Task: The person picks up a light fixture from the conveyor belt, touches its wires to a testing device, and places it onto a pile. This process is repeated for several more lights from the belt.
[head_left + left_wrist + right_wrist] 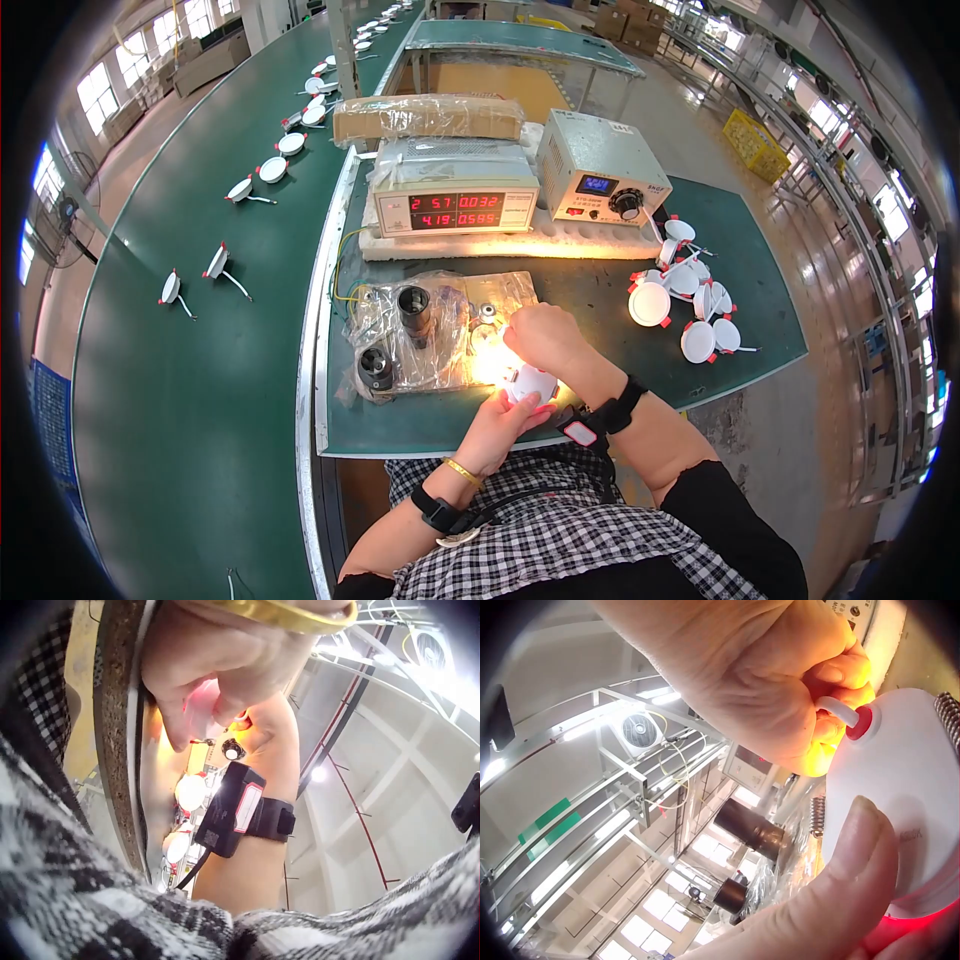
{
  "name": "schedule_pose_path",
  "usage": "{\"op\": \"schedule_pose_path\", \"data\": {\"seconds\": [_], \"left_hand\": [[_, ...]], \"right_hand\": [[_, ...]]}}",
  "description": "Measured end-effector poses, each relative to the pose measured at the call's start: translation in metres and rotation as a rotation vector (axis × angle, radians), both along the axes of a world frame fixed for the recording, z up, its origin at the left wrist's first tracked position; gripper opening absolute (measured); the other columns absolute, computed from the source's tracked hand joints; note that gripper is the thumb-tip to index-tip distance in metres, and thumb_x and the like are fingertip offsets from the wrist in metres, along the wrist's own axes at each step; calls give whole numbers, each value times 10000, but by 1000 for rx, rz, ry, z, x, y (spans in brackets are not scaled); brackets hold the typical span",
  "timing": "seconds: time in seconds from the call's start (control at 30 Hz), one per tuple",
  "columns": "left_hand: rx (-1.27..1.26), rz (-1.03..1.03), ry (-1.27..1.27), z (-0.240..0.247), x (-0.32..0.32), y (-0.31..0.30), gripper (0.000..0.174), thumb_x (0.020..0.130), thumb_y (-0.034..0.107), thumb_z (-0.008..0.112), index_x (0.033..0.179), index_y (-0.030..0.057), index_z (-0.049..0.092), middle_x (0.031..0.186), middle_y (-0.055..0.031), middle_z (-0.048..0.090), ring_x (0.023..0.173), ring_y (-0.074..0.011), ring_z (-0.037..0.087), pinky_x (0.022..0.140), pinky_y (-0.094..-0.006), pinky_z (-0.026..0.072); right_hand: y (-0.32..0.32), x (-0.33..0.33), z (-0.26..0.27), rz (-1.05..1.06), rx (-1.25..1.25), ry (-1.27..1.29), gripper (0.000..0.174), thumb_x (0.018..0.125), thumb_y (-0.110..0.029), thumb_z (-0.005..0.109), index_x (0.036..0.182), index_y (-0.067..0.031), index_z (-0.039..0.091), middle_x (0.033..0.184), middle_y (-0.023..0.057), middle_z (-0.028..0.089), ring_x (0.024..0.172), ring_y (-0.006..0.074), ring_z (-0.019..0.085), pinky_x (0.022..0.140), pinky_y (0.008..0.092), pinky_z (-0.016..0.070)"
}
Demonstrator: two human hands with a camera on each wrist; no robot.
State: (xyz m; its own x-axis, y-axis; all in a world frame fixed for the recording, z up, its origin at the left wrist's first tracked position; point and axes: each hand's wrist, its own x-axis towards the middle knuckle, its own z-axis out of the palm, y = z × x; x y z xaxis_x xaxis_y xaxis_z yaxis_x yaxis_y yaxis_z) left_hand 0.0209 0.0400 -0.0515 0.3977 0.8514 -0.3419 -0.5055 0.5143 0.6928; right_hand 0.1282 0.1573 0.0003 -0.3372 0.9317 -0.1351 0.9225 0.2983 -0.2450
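Note:
My left hand [503, 422] grips a white round downlight [907, 787], its thumb pressed on the back of the housing. The downlight has a coiled spring on each side, and a bright glow comes from its front. A short white cable [838, 711] leaves the housing through a red grommet. Curled around that cable is my right hand [548, 338], just beyond the downlight; the cable's end is hidden within its fingers. Both hands are over the near edge of a plastic-wrapped board [455, 372], which carries two black cylinders [415, 312] to the left of the hands.
Behind the board stand a meter [455, 207] with red digits and a grey box with a dial [600, 178], both on a white foam slab [480, 246]. Several downlights [650, 303] lie in a pile at right. A green belt [200, 400] at left carries more downlights [272, 169].

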Motion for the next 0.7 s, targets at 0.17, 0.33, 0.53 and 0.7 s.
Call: {"op": "schedule_pose_path", "data": {"seconds": [0.17,0.33,0.53,0.7], "left_hand": [[112,-72,67,8,-4,-1,343,988,147,489,1251,-69,447,1219,-146,560,1133,-218,569,1009,-323,459],[-41,-4,-168,7,-8,-1,355,994,153,474,1248,-93,438,1252,-159,536,1164,-231,550,1033,-332,443],[-6,-38,-142,-1,-8,0,379,996,173,476,1263,-94,441,1250,-154,542,1158,-232,555,1030,-325,445],[-6,-44,-114,2,-8,0,370,994,177,484,1255,-84,464,1237,-144,555,1145,-228,563,1014,-318,458]], "right_hand": [[-1,0,1,-10,11,4,273,815,-253,523,774,-48,698,757,185,669,736,358,665,687,462,533],[-2,1,4,1,1,11,283,819,-263,529,763,-42,697,747,191,665,724,361,663,676,462,531],[-2,1,4,0,1,16,289,822,-265,529,754,-38,694,731,191,662,711,361,662,670,460,532],[-1,1,2,-3,7,10,287,823,-262,527,756,-38,694,733,188,664,716,357,664,677,460,533]]}}
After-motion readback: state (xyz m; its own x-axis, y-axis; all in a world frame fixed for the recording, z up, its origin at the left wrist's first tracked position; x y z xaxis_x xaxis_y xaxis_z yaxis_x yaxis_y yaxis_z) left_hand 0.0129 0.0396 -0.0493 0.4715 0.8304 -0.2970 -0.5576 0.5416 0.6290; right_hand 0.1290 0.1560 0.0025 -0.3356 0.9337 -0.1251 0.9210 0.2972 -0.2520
